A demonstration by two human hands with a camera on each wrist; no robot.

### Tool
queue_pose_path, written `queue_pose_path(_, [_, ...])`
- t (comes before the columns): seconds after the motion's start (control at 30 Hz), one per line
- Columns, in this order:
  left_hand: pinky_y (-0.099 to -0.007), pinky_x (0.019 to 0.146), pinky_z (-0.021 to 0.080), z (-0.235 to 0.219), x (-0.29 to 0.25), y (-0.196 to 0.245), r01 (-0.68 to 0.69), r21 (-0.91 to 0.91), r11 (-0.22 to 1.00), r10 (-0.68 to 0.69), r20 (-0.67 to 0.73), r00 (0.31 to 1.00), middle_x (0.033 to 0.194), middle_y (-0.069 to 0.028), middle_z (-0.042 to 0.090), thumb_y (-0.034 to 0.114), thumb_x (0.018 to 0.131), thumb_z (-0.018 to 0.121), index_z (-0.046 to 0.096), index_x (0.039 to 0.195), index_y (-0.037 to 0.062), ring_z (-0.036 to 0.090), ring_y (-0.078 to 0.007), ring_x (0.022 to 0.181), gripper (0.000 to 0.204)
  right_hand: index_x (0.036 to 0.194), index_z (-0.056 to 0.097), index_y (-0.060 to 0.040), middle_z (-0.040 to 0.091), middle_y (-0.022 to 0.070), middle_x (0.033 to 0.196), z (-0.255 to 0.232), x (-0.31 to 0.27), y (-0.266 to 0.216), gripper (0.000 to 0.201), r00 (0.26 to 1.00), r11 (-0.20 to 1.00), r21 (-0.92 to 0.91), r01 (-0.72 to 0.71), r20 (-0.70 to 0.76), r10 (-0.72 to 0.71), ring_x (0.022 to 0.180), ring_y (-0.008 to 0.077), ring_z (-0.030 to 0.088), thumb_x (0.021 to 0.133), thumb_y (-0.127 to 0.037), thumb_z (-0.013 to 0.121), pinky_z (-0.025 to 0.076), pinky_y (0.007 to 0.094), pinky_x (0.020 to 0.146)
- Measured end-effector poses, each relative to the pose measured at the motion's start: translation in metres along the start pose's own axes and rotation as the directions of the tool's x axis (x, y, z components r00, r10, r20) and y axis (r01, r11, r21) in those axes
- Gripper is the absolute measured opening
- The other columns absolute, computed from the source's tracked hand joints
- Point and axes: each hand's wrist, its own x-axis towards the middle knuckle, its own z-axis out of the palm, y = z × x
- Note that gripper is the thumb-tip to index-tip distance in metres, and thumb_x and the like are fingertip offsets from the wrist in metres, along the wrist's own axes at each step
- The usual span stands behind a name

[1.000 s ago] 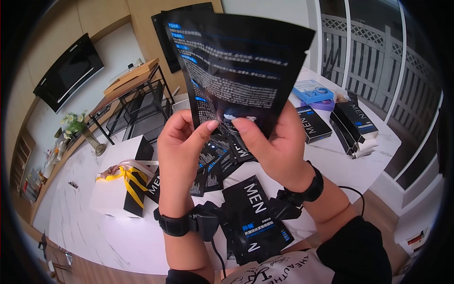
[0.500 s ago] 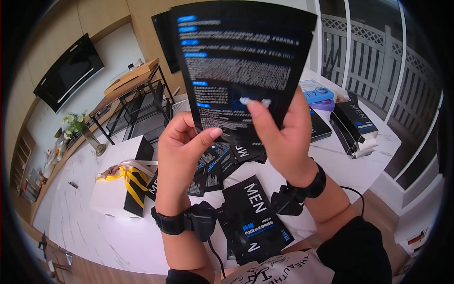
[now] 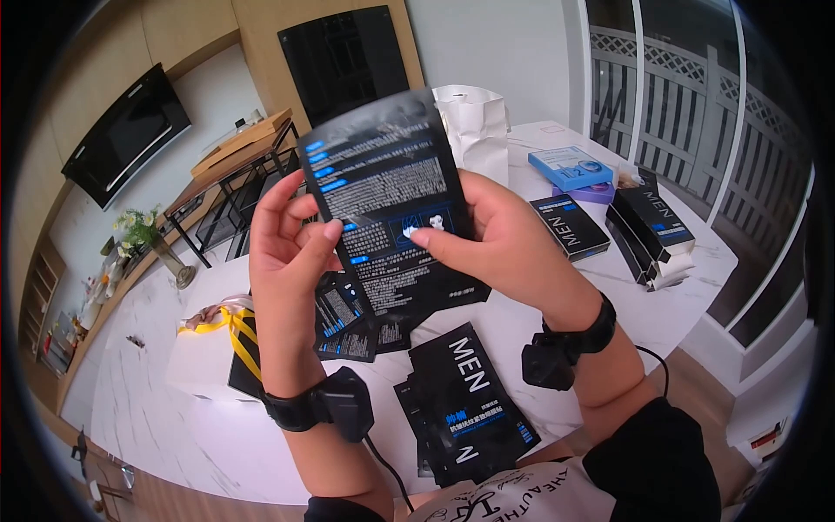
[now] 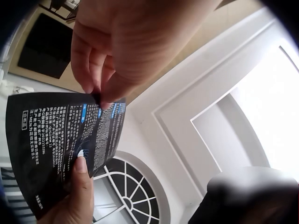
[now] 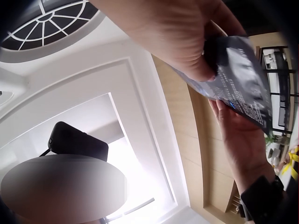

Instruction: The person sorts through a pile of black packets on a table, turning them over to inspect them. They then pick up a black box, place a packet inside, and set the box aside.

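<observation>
A flat black pouch (image 3: 383, 187) with white and blue print is held up over the table. My left hand (image 3: 289, 248) pinches its left edge between thumb and fingers, plain in the left wrist view too. From the other side my right hand (image 3: 509, 239) grips it, thumb across the small printed pictures and fingers behind. Below lies a stack of black MEN pouches (image 3: 470, 404), close to the body. More black pouches (image 3: 344, 317) with small print lie on the table, partly hidden by the held one.
At the left stands a white and black box (image 3: 204, 365) with a yellow ribbon (image 3: 235, 326). A blue box (image 3: 570, 167), a purple box (image 3: 596, 193) and black MEN boxes (image 3: 570, 228) lie at the right. Behind the pouch stands a white paper bag (image 3: 478, 130).
Both hands have lowered the pouch and tilted it, its top now further left. The left hand has moved left to the pouch's side edge. The white paper bag has come into sight.
</observation>
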Motion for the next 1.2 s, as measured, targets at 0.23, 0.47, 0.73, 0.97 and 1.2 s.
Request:
queue_pose_path(0.23, [-0.0156, 0.054, 0.045, 0.001, -0.004, -0.009, 0.177, 0.256, 0.95, -0.232, 0.204, 0.951, 0.093, -0.002, 0.047, -0.001, 0.077, 0.062, 0.042, 0.122, 0.0048, 0.055, -0.0053, 0.074, 0.05, 0.125, 0.034, -0.0019, 0.054, 0.0105, 0.105, -0.016, 0.011, 0.016, 0.055, 0.986, 0.997, 0.033, 0.075, -0.153, -0.069, 0.098, 0.0132, 0.052, 0.076, 0.004, 0.06, 0.043, 0.0259, 0.085])
queue_pose_path(0.47, [-0.0318, 0.085, 0.042, -0.016, -0.009, -0.034, 0.037, 0.823, 0.567, -0.329, 0.185, 0.926, 0.122, -0.0137, 0.048, 0.022, 0.081, 0.064, 0.041, 0.123, 0.0026, 0.053, -0.0221, 0.101, 0.052, 0.112, 0.049, -0.0048, 0.057, 0.01, 0.098, -0.021, 0.009, 0.074, 0.051, 0.911, 0.837, -0.545, -0.054, 0.316, 0.265, 0.092, 0.0187, 0.054, 0.068, -0.014, 0.071, 0.043, 0.028, 0.08])
queue_pose_path(0.73, [-0.0302, 0.079, 0.045, -0.025, -0.011, -0.049, 0.187, 0.753, 0.63, -0.593, 0.312, 0.742, 0.1, -0.0169, 0.06, 0.031, 0.083, 0.059, 0.049, 0.114, 0.0026, 0.058, -0.024, 0.094, 0.043, 0.094, 0.058, -0.0031, 0.061, 0.0128, 0.084, -0.005, -0.003, 0.1, 0.042, 0.705, 0.538, -0.841, -0.055, 0.349, 0.618, 0.081, 0.0292, 0.059, 0.061, -0.026, 0.072, 0.046, 0.0358, 0.068])
queue_pose_path(0.97, [-0.0304, 0.078, 0.045, -0.027, -0.01, -0.047, 0.168, 0.785, 0.597, -0.578, 0.275, 0.768, 0.1, -0.0171, 0.06, 0.034, 0.082, 0.059, 0.05, 0.113, 0.0024, 0.059, -0.025, 0.093, 0.046, 0.09, 0.062, -0.0021, 0.062, 0.0115, 0.079, 0.003, -0.005, 0.091, 0.043, 0.482, 0.408, -0.913, -0.01, 0.353, 0.802, 0.072, 0.027, 0.061, 0.062, -0.033, 0.071, 0.047, 0.0352, 0.064])
queue_pose_path(1.2, [-0.0306, 0.079, 0.044, -0.023, -0.01, -0.042, 0.181, 0.8, 0.571, -0.599, 0.256, 0.759, 0.101, -0.0177, 0.06, 0.037, 0.082, 0.058, 0.049, 0.115, 0.0029, 0.059, -0.0255, 0.092, 0.048, 0.079, 0.064, -0.0013, 0.062, 0.0113, 0.07, 0.006, -0.002, 0.08, 0.037, 0.395, 0.537, -0.842, 0.053, 0.512, 0.763, 0.064, 0.0269, 0.06, 0.068, -0.037, 0.066, 0.047, 0.0341, 0.059])
